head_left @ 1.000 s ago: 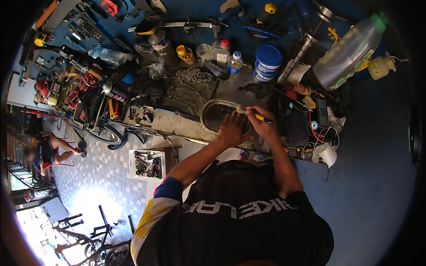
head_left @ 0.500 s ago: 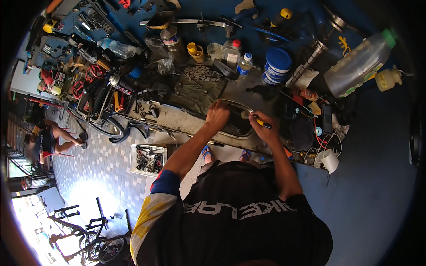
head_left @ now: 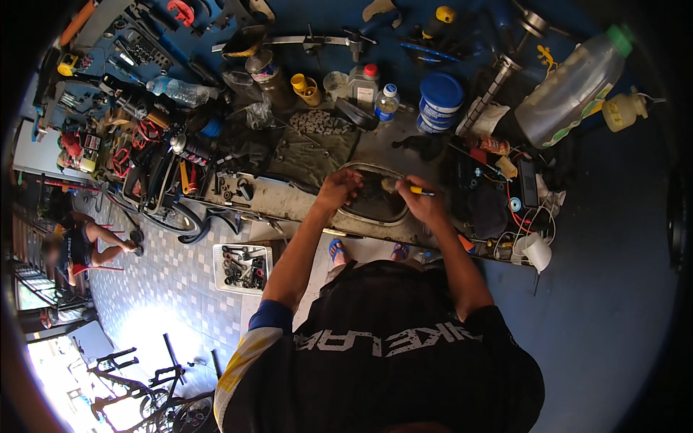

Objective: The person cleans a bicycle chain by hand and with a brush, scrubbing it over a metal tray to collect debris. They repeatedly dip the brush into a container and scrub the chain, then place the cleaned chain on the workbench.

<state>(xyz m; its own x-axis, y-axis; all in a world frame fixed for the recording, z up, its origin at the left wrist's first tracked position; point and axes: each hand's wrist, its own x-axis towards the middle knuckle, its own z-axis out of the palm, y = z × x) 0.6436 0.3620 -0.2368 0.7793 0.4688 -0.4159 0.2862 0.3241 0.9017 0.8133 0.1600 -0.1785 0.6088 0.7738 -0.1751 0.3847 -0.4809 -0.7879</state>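
Observation:
A brush with a yellow and black handle (head_left: 421, 191) is gripped in my right hand (head_left: 427, 207). Its pale bristles (head_left: 390, 185) point left, over a dark-bottomed metal tray (head_left: 386, 221) at the bench's front edge. My left hand (head_left: 337, 190) is at the tray's left end, fingers curled in; whatever they pinch is too small and dark to make out. Behind the tray, a dark cloth (head_left: 307, 155) carries a few slim tools and a spread of small metal pieces (head_left: 325, 121).
Bottles, a blue tub (head_left: 439, 105) and a large clear jug (head_left: 570, 101) line the back. A white cup (head_left: 534, 252) and cables crowd the right end. Below the bench sits a white basket (head_left: 220, 268) of metal parts. Another person (head_left: 79, 242) sits far left.
My left hand has drawn slightly left, its curled fingers now showing. My right hand and the brush have shifted a little left. The whole view has tilted slightly.

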